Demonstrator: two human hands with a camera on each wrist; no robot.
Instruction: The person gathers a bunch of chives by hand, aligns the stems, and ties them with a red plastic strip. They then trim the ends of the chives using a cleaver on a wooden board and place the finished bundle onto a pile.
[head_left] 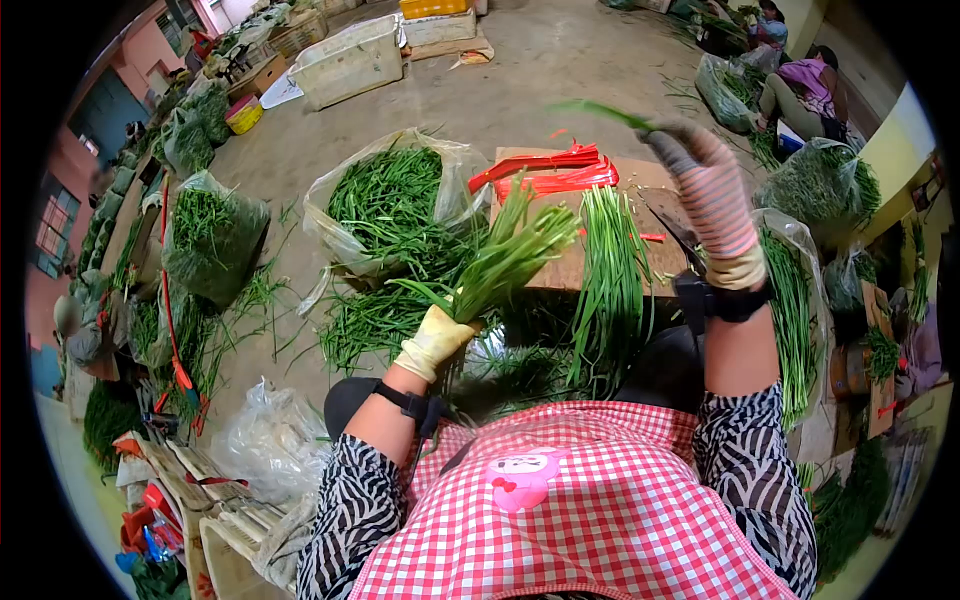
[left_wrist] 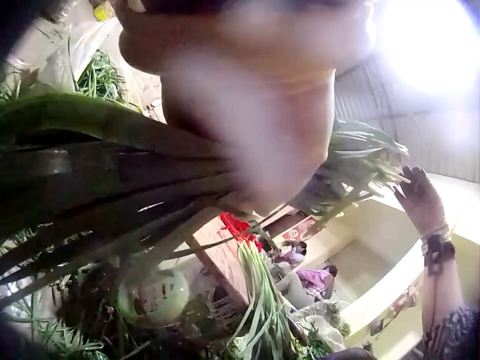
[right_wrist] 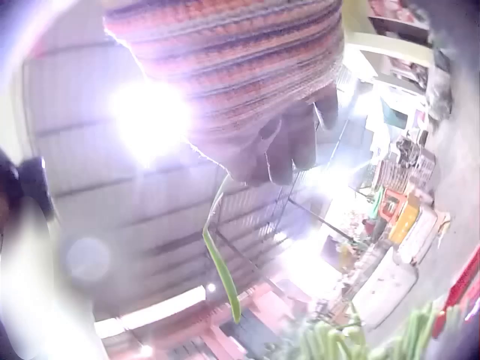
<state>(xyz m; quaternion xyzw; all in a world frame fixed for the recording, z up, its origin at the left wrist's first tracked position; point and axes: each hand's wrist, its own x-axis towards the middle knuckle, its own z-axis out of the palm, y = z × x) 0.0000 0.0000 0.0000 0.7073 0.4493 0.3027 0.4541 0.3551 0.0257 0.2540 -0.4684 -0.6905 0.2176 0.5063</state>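
Note:
The left hand point(head_left: 438, 338), in a pale yellow glove, grips a bunch of green stalks point(head_left: 515, 250) whose pale ends point up and to the right; in the left wrist view the stalks point(left_wrist: 112, 169) pass through that hand point(left_wrist: 247, 127). The right hand point(head_left: 705, 180), in a striped glove with grey fingers, is raised above the board's right side. Its fingers pinch a green blade point(head_left: 600, 110), which hangs from the fingertips in the right wrist view point(right_wrist: 221, 270). Another bundle of stalks point(head_left: 612, 260) lies over the board's front edge.
Red ties point(head_left: 560, 175) lie on the wooden board point(head_left: 550, 275). A dark blade-like tool point(head_left: 675, 232) rests at its right. An open plastic bag of greens point(head_left: 385, 205) stands left of the board, with loose greens below. Bagged greens point(head_left: 790, 320) stand right. People sit at upper right.

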